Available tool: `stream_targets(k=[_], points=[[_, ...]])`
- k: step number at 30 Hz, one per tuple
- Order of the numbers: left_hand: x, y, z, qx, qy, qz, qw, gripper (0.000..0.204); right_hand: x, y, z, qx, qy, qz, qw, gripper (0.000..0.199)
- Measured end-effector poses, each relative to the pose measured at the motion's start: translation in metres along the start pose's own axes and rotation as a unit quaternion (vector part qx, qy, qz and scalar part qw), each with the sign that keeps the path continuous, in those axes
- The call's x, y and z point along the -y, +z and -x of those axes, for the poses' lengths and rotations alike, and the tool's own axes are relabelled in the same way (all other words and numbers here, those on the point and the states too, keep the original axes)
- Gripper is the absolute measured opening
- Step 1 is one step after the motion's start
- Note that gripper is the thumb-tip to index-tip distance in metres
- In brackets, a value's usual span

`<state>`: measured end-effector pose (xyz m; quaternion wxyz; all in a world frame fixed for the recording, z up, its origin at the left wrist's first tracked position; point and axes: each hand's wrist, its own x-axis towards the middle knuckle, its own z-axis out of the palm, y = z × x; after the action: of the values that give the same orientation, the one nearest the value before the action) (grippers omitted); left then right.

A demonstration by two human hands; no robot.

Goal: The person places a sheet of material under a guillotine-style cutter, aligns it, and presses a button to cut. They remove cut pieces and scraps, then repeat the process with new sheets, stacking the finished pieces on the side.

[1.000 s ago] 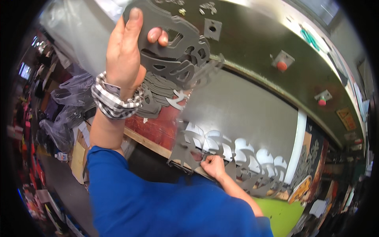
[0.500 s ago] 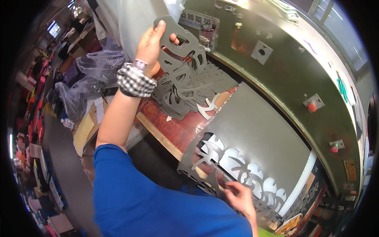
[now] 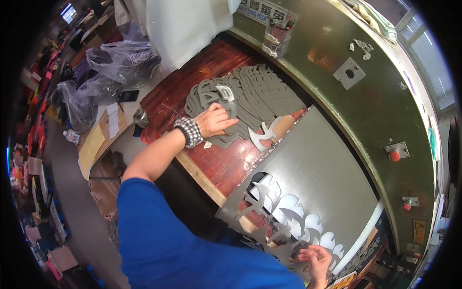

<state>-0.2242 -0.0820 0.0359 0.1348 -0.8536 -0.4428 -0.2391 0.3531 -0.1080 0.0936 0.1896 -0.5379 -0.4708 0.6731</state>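
The left hand (image 3: 214, 120), which half a second ago held a grey cut-out piece (image 3: 216, 98) aloft, now presses it with curled fingers onto the fanned stack of like pieces (image 3: 262, 91) on the red-brown desk (image 3: 221, 164): the piece has been added to the stack. The right hand (image 3: 315, 257), fingers bent, pinches the near edge of the punched grey sheet (image 3: 317, 178) as before. A green machine housing (image 3: 365, 106) curves behind.

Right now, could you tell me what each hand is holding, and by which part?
Left hand presses the top grey cut-out on its stack. Right hand pinches the punched sheet's near edge.
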Motion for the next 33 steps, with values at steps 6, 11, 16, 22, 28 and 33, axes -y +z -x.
stream_targets(k=[6, 11, 16, 22, 28, 33], points=[[-0.029, 0.004, -0.002, 0.117, -0.180, -0.070, 0.974, 0.061, -0.018, -0.024, 0.013, -0.077, -0.026, -0.052, 0.995, 0.017], [-0.075, 0.017, -0.045, 0.064, -0.370, -0.208, 0.903, 0.054, -0.059, -0.056, 0.026, -0.302, -0.080, -0.043, 0.949, 0.013], [-0.090, 0.063, -0.085, 0.019, -0.272, -0.020, 0.962, 0.042, -0.116, -0.112, 0.049, -0.499, -0.092, 0.195, 0.839, 0.019], [-0.091, 0.141, -0.149, 0.096, -0.302, 0.073, 0.946, 0.061, -0.189, -0.164, 0.063, -0.660, 0.109, 0.466, 0.579, 0.056], [-0.098, 0.147, -0.118, 0.184, -0.287, -0.048, 0.939, 0.066, -0.204, -0.186, 0.049, -0.654, 0.043, 0.369, 0.659, 0.069], [-0.083, 0.156, -0.126, 0.195, -0.241, -0.113, 0.944, 0.062, -0.179, -0.200, 0.040, -0.644, 0.071, 0.361, 0.670, 0.089]])
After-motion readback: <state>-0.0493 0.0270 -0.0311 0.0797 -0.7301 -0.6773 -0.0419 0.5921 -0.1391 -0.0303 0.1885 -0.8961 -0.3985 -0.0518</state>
